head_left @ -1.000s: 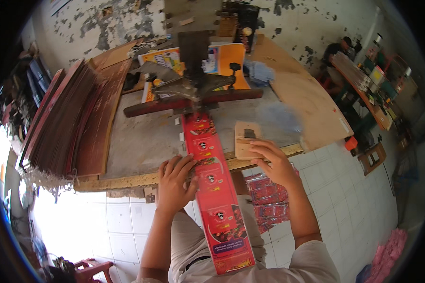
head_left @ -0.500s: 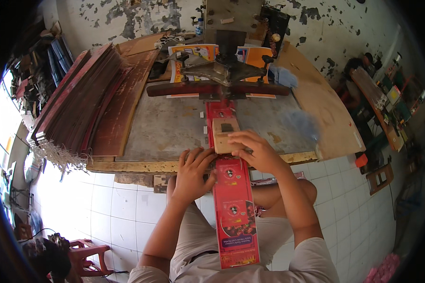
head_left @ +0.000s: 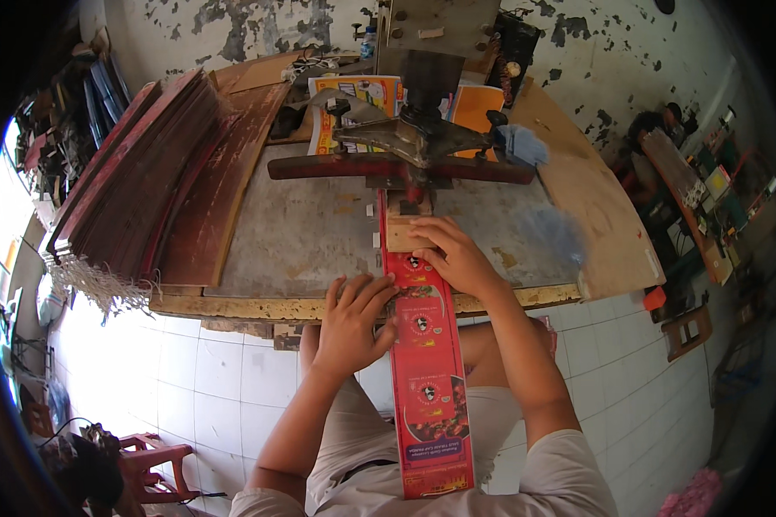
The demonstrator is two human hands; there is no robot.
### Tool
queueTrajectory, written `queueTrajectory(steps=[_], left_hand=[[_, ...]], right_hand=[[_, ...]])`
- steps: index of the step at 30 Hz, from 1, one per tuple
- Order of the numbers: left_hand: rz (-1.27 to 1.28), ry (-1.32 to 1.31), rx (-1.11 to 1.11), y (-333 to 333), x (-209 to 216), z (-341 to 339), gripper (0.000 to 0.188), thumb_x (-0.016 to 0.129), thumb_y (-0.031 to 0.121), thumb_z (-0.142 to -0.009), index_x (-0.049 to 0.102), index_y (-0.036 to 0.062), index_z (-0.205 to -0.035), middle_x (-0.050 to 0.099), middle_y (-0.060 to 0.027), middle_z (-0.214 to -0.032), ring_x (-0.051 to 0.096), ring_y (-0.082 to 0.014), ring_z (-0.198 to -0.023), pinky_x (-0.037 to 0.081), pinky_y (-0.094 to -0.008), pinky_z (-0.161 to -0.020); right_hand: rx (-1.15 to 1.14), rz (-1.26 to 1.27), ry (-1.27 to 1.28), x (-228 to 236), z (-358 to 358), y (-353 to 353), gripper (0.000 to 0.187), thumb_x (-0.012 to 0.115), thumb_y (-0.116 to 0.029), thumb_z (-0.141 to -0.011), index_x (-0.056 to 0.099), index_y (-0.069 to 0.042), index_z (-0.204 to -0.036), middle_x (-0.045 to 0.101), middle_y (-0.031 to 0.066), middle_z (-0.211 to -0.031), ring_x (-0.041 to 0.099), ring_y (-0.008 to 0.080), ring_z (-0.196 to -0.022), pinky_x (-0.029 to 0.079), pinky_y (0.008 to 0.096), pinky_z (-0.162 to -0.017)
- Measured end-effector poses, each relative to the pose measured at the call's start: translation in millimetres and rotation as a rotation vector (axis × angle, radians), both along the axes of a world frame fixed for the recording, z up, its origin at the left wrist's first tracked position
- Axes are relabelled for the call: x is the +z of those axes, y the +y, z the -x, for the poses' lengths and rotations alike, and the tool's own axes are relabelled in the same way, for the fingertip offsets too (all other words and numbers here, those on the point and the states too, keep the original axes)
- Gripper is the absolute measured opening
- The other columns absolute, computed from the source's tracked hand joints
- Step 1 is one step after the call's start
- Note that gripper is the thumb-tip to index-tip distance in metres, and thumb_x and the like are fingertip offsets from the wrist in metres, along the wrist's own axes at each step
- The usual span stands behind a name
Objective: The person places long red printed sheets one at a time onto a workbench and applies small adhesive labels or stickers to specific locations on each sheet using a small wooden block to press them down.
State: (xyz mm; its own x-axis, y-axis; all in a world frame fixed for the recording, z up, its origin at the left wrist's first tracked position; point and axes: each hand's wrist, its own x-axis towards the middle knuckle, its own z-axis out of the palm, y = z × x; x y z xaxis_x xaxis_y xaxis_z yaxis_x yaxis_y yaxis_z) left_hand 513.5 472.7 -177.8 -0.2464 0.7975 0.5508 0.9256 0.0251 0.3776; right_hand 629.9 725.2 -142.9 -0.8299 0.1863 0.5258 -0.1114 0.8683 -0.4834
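A long red printed cardboard strip (head_left: 428, 362) runs from my lap over the table's front edge to beneath a dark metal press head (head_left: 418, 142). On the strip lies a pale wooden block (head_left: 402, 237), its far end close to the press head. My right hand (head_left: 459, 257) grips the block's right side, fingers over its top and the thumb at its near edge. My left hand (head_left: 353, 319) is at the table edge with fingers stretched out, their tips touching the left side of the strip.
Tall stacked dark red boards (head_left: 138, 164) with frayed cords lean at the left of the grey tabletop (head_left: 297, 233). A brown board (head_left: 608, 198) covers the right side. Bluish clear plastic (head_left: 550, 233) lies there. A red stool (head_left: 159, 465) stands lower left; a person sits far right.
The wooden block has slid away from me along the strip, up to the press head. My right hand has moved forward with it. My left hand stays at the strip's left edge.
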Motion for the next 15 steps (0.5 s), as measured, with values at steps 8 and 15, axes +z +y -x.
queueTrajectory(steps=[8,15], left_hand=[[0.013,0.006,0.004,-0.7,-1.0,0.7,0.049,0.074,0.028,-0.095,0.072,0.0097,-0.141,0.068,-0.0042,-0.157,0.059,-0.0344,-0.145,0.034,-0.0637,-0.128],[0.013,-0.008,-0.007,-2.2,2.1,0.5,0.049,0.075,0.029,-0.096,0.071,0.0104,-0.142,0.067,-0.0043,-0.157,0.059,-0.0350,-0.145,0.033,-0.0631,-0.128]], right_hand=[[-0.064,-0.014,0.021,-2.5,4.2,0.1,0.035,0.083,-0.010,-0.098,0.073,-0.004,-0.131,0.068,0.0092,-0.145,0.063,0.0349,-0.137,0.056,0.0462,-0.112],[-0.094,-0.087,0.079,0.5,5.7,2.4,0.033,0.087,-0.015,-0.096,0.076,-0.005,-0.126,0.069,0.0082,-0.136,0.067,0.0344,-0.127,0.058,0.0464,-0.107]])
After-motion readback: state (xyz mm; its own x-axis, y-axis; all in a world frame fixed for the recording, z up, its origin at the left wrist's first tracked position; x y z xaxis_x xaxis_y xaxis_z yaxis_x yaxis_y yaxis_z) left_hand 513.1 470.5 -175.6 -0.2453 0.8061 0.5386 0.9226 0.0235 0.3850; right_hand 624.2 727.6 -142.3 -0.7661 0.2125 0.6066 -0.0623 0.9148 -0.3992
